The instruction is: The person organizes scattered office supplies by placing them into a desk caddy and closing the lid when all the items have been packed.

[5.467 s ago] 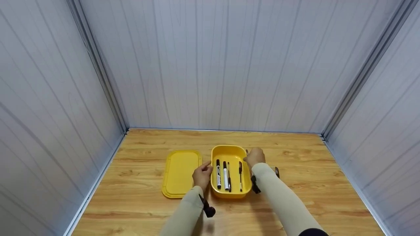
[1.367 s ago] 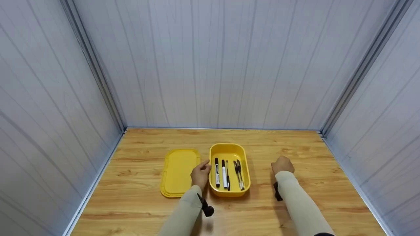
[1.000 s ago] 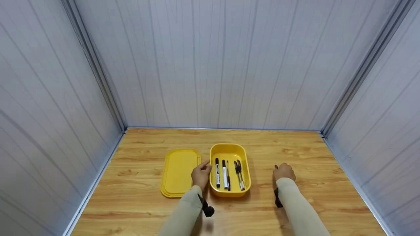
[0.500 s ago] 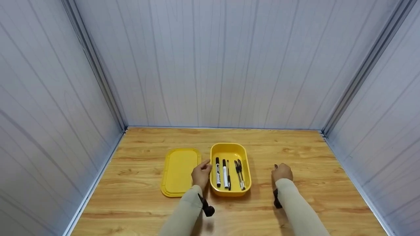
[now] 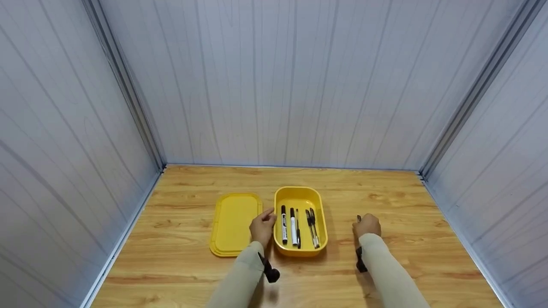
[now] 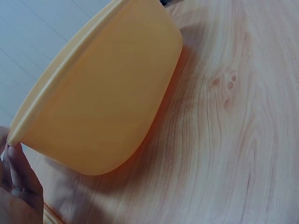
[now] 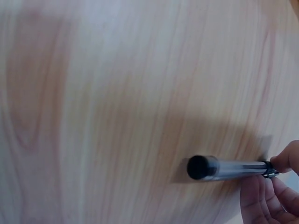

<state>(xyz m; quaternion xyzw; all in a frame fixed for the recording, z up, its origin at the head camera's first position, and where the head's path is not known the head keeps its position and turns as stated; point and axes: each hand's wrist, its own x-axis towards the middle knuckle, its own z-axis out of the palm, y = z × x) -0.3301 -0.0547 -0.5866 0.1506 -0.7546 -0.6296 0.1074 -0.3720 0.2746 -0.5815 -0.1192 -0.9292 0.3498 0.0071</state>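
A yellow plastic box (image 5: 299,253) stands uncovered on the wooden table. Inside lie two black-capped markers (image 5: 284,229) (image 5: 293,233), a slim black pen (image 5: 298,236) beside them, and two clear gel pens (image 5: 316,239) close together on the right. My left hand (image 5: 261,229) pinches the box's left rim; in the left wrist view its fingertips (image 6: 21,163) meet at the rim. Well right of the box, my right hand (image 5: 368,225) pinches a clear-barrelled pen (image 7: 233,169) with a black end, between thumb and fingers, low over the table.
Left of the box, a yellow lid (image 5: 236,224) lies flat on the wooden table (image 5: 188,273). Pale panel walls (image 5: 274,85) enclose the table at the back and both sides.
Since the earliest frame my right hand has left the box's right rim, a second gel pen lies inside, and the hand grips another pen on the right. My left hand stays put.
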